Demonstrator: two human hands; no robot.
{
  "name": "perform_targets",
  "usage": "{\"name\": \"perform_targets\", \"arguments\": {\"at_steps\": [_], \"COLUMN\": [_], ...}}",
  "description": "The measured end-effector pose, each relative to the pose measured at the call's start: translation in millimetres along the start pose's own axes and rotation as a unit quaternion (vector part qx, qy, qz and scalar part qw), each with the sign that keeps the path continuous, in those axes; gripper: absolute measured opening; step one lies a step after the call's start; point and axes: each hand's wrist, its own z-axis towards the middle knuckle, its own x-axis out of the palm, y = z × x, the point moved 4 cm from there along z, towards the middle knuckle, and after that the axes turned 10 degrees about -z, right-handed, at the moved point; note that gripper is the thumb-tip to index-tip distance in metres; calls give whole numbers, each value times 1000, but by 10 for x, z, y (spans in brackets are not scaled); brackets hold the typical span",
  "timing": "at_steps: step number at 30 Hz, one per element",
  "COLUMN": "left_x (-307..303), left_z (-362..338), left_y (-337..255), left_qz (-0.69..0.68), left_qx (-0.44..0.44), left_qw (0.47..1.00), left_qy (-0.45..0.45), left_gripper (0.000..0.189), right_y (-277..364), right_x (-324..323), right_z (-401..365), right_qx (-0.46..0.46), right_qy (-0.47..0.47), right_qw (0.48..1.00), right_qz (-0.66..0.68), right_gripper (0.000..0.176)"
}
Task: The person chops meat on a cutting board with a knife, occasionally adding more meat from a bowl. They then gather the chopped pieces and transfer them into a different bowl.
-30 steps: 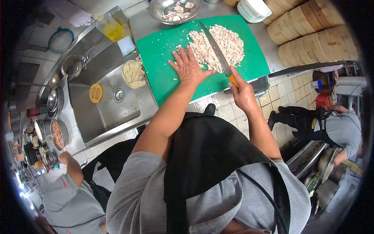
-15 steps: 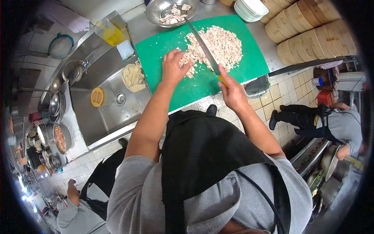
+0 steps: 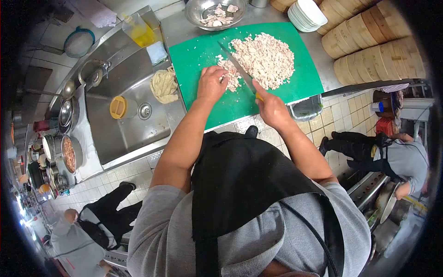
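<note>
On the green cutting board (image 3: pixel 249 104) lies a large heap of pale chopped meat (image 3: pixel 270 60). A smaller pile of chopped meat (image 3: pixel 231 79) sits to its left. My right hand (image 3: pixel 273 110) is closed round the yellow handle of a long knife (image 3: pixel 239 68). The blade points away and to the left, between the two piles, with its tip near the board's far part. My left hand (image 3: pixel 212 84) is curled at the left edge of the small pile, fingers bent together against the meat; its fingertips are partly hidden.
A metal bowl (image 3: pixel 196 16) with larger meat pieces stands behind the board. White dishes (image 3: pixel 307 16) and bamboo steamers (image 3: pixel 369 27) are at the back right. Left is a sink (image 3: pixel 134 134) with a cloth (image 3: pixel 164 86) beside it. One co-worker (image 3: pixel 406 159) stands right, another (image 3: pixel 76 240) lower left.
The knife has shifted left, from over the large heap to the gap between the piles. My left hand's fingers have drawn in closer together. The lower-left co-worker has moved.
</note>
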Motion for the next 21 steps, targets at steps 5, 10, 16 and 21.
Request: {"name": "perform_targets", "arguments": {"at_steps": [5, 10, 16, 21], "left_x": [-12, -29, -66, -122], "left_z": [30, 33, -39, -91], "left_y": [-31, -15, 9, -93], "left_qz": [11, 3, 13, 27], "left_qx": [11, 19, 31, 9], "left_qw": [1000, 1000, 999, 998], "left_qy": [7, 2, -3, -62], "left_gripper": [19, 19, 22, 29], "right_y": [18, 168, 175, 131], "right_x": [93, -54, -116, -58], "right_z": [42, 1, 44, 42], "right_qx": [3, -36, -20, -24], "right_qy": [15, -77, -14, -60], "right_qw": [999, 996, 999, 997], "right_qz": [-38, -5, -41, -39], "right_gripper": [68, 68, 67, 67]}}
